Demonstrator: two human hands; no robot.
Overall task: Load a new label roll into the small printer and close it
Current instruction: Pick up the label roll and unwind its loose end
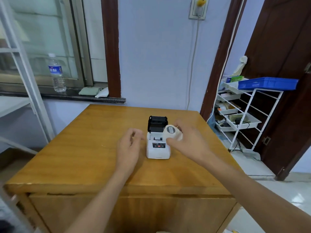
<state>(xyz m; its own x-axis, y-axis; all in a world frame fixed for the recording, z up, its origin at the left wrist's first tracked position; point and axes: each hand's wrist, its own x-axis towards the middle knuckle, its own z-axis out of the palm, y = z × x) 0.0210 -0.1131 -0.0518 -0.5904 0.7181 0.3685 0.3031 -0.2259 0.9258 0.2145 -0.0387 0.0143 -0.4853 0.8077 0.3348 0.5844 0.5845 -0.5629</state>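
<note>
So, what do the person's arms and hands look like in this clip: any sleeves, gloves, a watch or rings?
Both arms are bare along their whole visible length, with no sleeve showing. The left hand and right hand wear no gloves. No watch or band shows on either wrist, and no ring shows on the fingers that are in view, though some of them are hidden.

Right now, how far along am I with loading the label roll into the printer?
Done: the printer on the table has its black lid standing open. In hand: your right hand holds the label roll just above the open bay; your left hand hovers empty beside the printer. Left: seat the roll in the bay and close the lid.
</note>
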